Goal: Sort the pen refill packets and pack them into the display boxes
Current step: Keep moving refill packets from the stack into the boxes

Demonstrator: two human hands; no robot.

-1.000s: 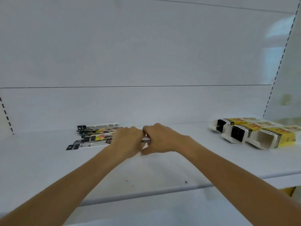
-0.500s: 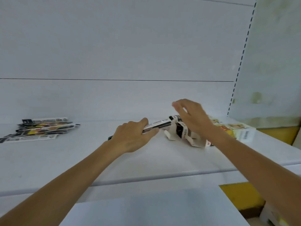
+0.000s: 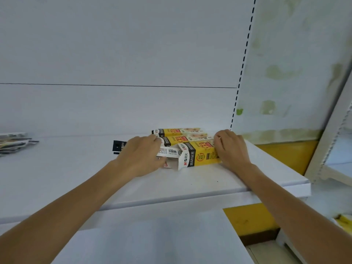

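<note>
The box (image 3: 202, 155) is gripped by the right hand (image 3: 230, 147), seemingly so packets (image 3: 119, 146) clutched in the left hand (image 3: 141, 155) can be slid in.

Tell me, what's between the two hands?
The front yellow box lies between the left hand and the right hand. Its open flaps face the left hand, which holds packets at its mouth. The head view shows this.
</note>
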